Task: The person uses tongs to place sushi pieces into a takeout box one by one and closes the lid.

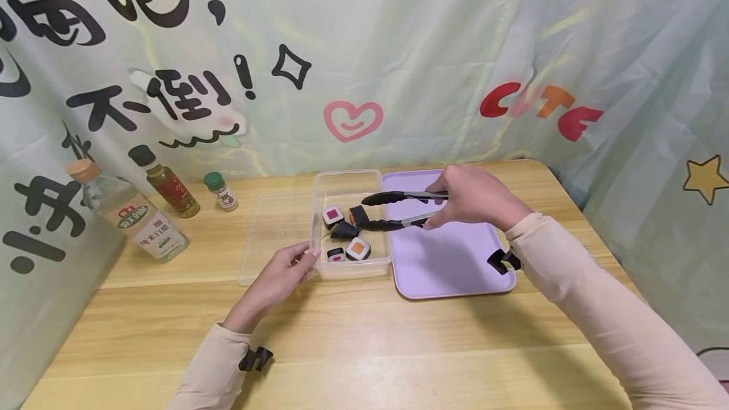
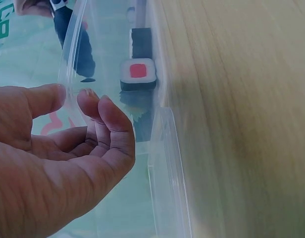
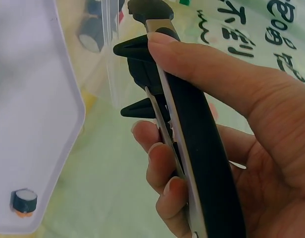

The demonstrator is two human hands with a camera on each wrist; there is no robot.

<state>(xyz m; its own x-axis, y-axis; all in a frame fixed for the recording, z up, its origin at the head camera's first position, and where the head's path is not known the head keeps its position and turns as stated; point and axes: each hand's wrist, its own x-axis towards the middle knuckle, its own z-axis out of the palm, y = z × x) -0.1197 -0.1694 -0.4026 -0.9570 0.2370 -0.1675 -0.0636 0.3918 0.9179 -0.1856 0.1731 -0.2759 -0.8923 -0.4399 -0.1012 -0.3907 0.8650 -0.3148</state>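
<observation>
A clear plastic container (image 1: 351, 264) stands on the table with several sushi rolls inside, among them a square roll (image 1: 358, 248) with an orange centre and another (image 1: 333, 216) with a red centre. My left hand (image 1: 288, 274) pinches the container's near left rim between thumb and fingers. My right hand (image 1: 475, 198) grips a pair of black-tipped metal tongs (image 1: 407, 196) from the right. The tongs' arms are spread apart over the container, and the lower tip overlaps a dark roll (image 1: 359, 215) in the head view.
Against the container's right side lies a purple tray (image 1: 455, 277); a small roll (image 3: 25, 201) sits in its corner. A clear lid (image 1: 267, 239) lies left of the container. Farther left stand a vinegar bottle (image 1: 150, 226), an oil bottle (image 1: 173, 188) and a green-capped shaker (image 1: 222, 193).
</observation>
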